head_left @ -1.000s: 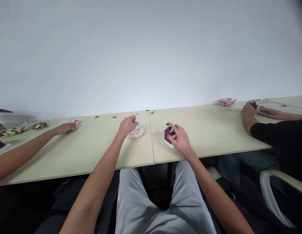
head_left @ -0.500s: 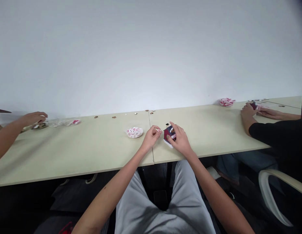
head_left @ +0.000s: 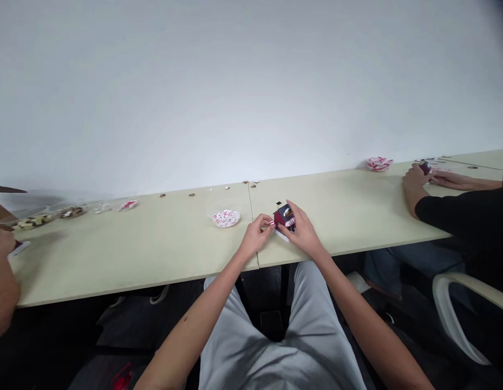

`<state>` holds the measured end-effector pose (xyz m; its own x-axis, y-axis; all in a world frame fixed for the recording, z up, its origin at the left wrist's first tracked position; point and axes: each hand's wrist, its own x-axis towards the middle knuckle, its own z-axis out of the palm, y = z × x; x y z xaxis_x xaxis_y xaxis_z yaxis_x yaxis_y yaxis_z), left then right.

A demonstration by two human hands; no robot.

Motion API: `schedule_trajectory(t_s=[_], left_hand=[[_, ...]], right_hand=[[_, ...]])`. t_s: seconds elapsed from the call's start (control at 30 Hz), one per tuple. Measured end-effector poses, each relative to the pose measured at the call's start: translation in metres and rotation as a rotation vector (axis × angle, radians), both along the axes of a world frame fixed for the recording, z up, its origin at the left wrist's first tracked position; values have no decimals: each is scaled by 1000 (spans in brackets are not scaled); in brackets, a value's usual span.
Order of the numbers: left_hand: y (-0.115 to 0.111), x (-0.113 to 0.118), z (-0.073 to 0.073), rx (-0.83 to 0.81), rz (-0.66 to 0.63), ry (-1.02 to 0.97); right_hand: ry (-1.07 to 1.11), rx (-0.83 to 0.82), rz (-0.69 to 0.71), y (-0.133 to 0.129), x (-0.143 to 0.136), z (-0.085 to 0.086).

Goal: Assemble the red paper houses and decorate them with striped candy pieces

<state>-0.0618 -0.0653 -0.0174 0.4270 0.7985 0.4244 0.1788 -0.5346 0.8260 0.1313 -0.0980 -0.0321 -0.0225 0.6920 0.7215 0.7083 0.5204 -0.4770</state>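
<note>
My right hand (head_left: pixel 304 232) is closed round a small toy house (head_left: pixel 279 217) with dark red walls and a dark roof, tilted just above or on the table. A red-and-white striped piece (head_left: pixel 291 222) shows on it between my thumb and fingers. In a pinch, my left hand (head_left: pixel 256 233) holds a small red-and-white striped piece (head_left: pixel 272 222) against the left side of the house. Left of my hands stands a clear bowl (head_left: pixel 226 218) of similar striped pieces. Behind the house lies a small black piece (head_left: pixel 279 203).
Small brown and white pieces (head_left: pixel 191 194) lie along the table's back edge by the wall. Clear trays (head_left: pixel 72 212) of parts stand at the left, near a co-worker's hand (head_left: pixel 1 244). At the right, another co-worker's hands (head_left: pixel 417 177) hold a dark item near a bowl (head_left: pixel 378 164).
My left hand has brought its striped piece rightward to the house. The co-worker's hand at the left has withdrawn from the trays toward the table's front.
</note>
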Motion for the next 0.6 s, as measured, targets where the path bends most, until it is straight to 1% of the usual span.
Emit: schedule_trajectory(t_s=[0.1,0.23,0.3,0.47,0.6], left_hand=[[0,0,-1,-46,-16,-14],[-2,0,2,41,29,24],[-3,0,4,59,37,41],[-4,1,5,12,-22,18],[-4,1,4,-10,-18,-6]], right_hand=[[-6,2,-1,2,1,-2],[-5,3,11,3,1,-3],[-10,-1,17,1,0,-1],[-20,-10,25,-3,-1,3],[-37,-16,30,-5,-1,4]])
